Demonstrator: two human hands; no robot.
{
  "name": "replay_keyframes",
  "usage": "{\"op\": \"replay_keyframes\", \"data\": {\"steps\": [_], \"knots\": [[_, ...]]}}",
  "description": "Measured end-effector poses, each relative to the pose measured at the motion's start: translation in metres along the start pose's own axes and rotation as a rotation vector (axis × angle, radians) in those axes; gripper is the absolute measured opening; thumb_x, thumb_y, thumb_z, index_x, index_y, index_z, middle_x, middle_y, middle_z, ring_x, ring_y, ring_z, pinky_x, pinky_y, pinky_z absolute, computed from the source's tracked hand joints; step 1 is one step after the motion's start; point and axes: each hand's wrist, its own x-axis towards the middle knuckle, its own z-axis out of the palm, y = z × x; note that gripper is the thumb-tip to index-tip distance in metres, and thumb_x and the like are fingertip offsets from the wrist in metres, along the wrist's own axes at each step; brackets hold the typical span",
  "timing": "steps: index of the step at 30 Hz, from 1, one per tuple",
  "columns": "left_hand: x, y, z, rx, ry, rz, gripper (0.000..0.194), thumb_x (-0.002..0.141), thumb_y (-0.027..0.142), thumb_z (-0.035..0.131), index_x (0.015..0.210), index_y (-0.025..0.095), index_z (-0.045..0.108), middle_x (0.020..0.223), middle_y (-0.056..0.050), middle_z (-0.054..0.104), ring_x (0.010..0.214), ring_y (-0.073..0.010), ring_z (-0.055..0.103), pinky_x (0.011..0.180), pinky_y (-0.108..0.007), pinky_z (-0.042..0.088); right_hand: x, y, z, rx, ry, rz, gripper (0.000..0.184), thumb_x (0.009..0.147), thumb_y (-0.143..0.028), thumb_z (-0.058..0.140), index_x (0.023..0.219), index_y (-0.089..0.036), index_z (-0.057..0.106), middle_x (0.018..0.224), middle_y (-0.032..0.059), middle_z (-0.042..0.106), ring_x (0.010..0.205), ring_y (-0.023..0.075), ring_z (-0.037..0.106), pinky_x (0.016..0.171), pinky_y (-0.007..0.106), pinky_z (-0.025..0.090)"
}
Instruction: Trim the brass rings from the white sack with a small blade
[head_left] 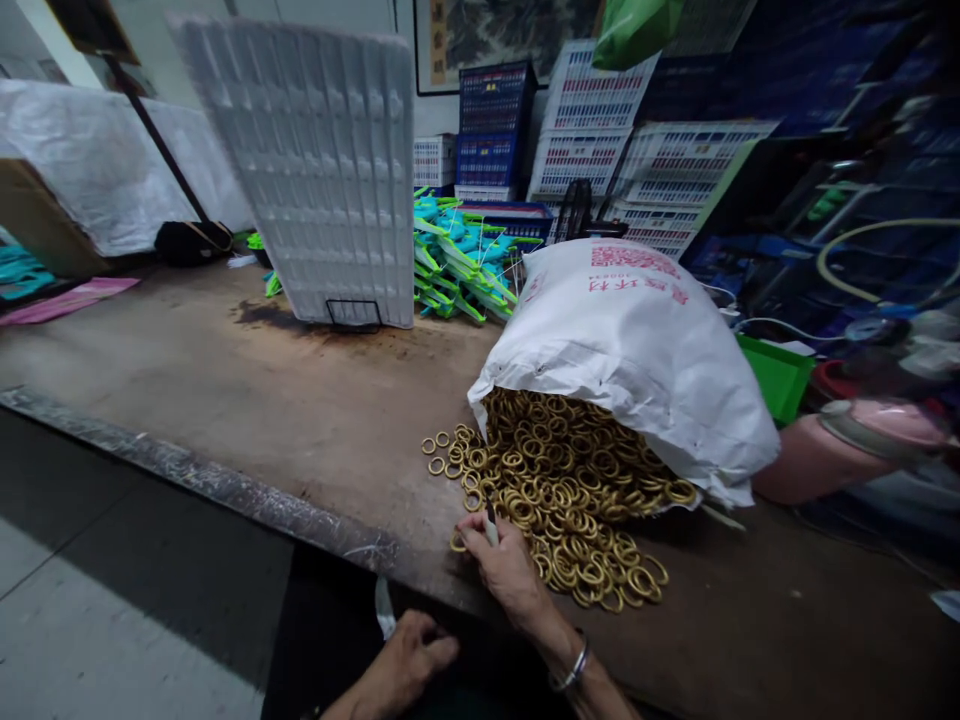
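Many gold-coloured rings (570,500) spill onto the table from the mouth of a white woven sack (630,320). At the near edge of the pile, my right hand (514,575) is closed, its fingertips at a single ring (456,541). A small pale, pen-like thing (491,526) with a black end sticks up between its fingers; its kind is unclear. Below the table edge, my left hand (409,660) has its fingers curled. Close by its knuckles rises a pale strip (385,608); whether the hand grips it is hidden.
A ribbed white panel (322,180) stands upright in a black wire holder (354,315) on the table (225,400). Behind it lie green and blue plastic pieces (461,265). Stacked crates (592,110) line the back. A pink jug (832,450) and green bin (776,378) stand right.
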Motion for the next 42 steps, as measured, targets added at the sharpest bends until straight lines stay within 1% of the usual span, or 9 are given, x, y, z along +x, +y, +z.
{"op": "replay_keyframes", "data": {"steps": [2, 6, 8, 13, 18, 22, 27, 38, 42], "knots": [[-0.014, 0.007, 0.0, 0.009, 0.045, 0.147, 0.022, 0.075, 0.034, 0.057, 0.065, 0.014, 0.057, 0.059, 0.003, 0.051, 0.062, -0.0129, 0.049, 0.06, -0.023, 0.039, -0.001, 0.0, 0.001, 0.019, -0.031, 0.006, 0.023, 0.068, -0.037, 0.054, 0.07, -0.015, 0.06, 0.053, -0.0046, 0.048, 0.046, 0.008, 0.038, 0.045, 0.02, 0.029], [-0.026, 0.023, -0.007, -0.021, 0.345, 0.341, 0.026, 0.077, 0.034, 0.053, 0.095, 0.016, 0.056, 0.072, -0.001, 0.054, 0.061, -0.0122, 0.048, 0.058, -0.023, 0.039, -0.004, 0.0, 0.009, 0.07, -0.09, 0.056, 0.024, 0.069, -0.04, 0.056, 0.068, -0.016, 0.057, 0.049, -0.0067, 0.045, 0.04, 0.0053, 0.032, 0.04, 0.019, 0.025], [-0.023, 0.03, -0.012, 0.001, 0.421, 0.397, 0.033, 0.076, 0.033, 0.055, 0.104, 0.017, 0.053, 0.075, -0.002, 0.056, 0.06, -0.0119, 0.048, 0.057, -0.022, 0.04, -0.008, -0.001, 0.013, 0.114, -0.11, 0.096, 0.025, 0.069, -0.041, 0.057, 0.068, -0.016, 0.055, 0.047, -0.0081, 0.042, 0.037, 0.0042, 0.029, 0.038, 0.019, 0.023], [-0.008, 0.037, -0.013, 0.108, 0.318, 0.494, 0.022, 0.078, 0.03, 0.052, 0.093, 0.017, 0.06, 0.071, -0.003, 0.06, 0.058, -0.0124, 0.051, 0.055, -0.022, 0.04, -0.019, -0.008, 0.019, 0.314, -0.163, 0.192, 0.032, 0.066, -0.048, 0.06, 0.066, -0.019, 0.048, 0.044, -0.0112, 0.035, 0.034, 0.003, 0.024, 0.033, 0.017, 0.017], [0.005, 0.035, -0.012, 0.083, 0.294, 0.451, 0.019, 0.081, 0.033, 0.048, 0.079, 0.017, 0.058, 0.066, -0.001, 0.058, 0.055, -0.0111, 0.05, 0.053, -0.021, 0.039, -0.022, -0.011, 0.019, 0.402, -0.139, 0.241, 0.036, 0.062, -0.051, 0.061, 0.065, -0.021, 0.042, 0.044, -0.0128, 0.034, 0.031, 0.0018, 0.018, 0.03, 0.016, 0.016], [0.011, 0.036, -0.014, -0.083, 0.211, 0.335, 0.026, 0.079, 0.043, 0.049, 0.077, 0.017, 0.052, 0.061, 0.002, 0.053, 0.046, -0.0073, 0.046, 0.043, -0.018, 0.036, -0.019, -0.007, 0.018, 0.284, -0.093, 0.182, 0.035, 0.065, -0.052, 0.057, 0.063, -0.019, 0.045, 0.045, -0.0101, 0.039, 0.033, 0.0031, 0.025, 0.033, 0.017, 0.021], [0.015, 0.04, -0.015, -0.217, 0.133, 0.207, 0.037, 0.072, 0.054, 0.052, 0.076, 0.018, 0.046, 0.055, 0.004, 0.054, 0.036, -0.0054, 0.044, 0.034, -0.015, 0.03, -0.016, -0.006, 0.016, 0.016, -0.026, 0.04, 0.029, 0.068, -0.044, 0.055, 0.063, -0.016, 0.054, 0.051, -0.0042, 0.049, 0.051, 0.009, 0.042, 0.049, 0.02, 0.034], [0.019, 0.051, -0.014, -0.424, -0.085, 0.16, 0.036, 0.072, 0.051, 0.057, 0.072, 0.016, 0.048, 0.057, 0.005, 0.052, 0.039, -0.0032, 0.043, 0.038, -0.015, 0.033, -0.016, -0.008, 0.009, 0.01, -0.02, -0.025, 0.031, 0.078, -0.044, 0.043, 0.061, -0.018, 0.05, 0.05, -0.0037, 0.048, 0.049, 0.0101, 0.043, 0.05, 0.021, 0.034], [0.021, 0.051, -0.013, -0.41, -0.085, 0.166, 0.034, 0.073, 0.049, 0.057, 0.071, 0.017, 0.046, 0.057, 0.005, 0.051, 0.039, -0.0035, 0.042, 0.039, -0.016, 0.034, -0.025, -0.008, 0.001, -0.24, 0.051, -0.141, 0.025, 0.082, -0.033, 0.037, 0.065, -0.019, 0.049, 0.056, -0.0029, 0.047, 0.054, 0.0111, 0.044, 0.054, 0.022, 0.033]]}}
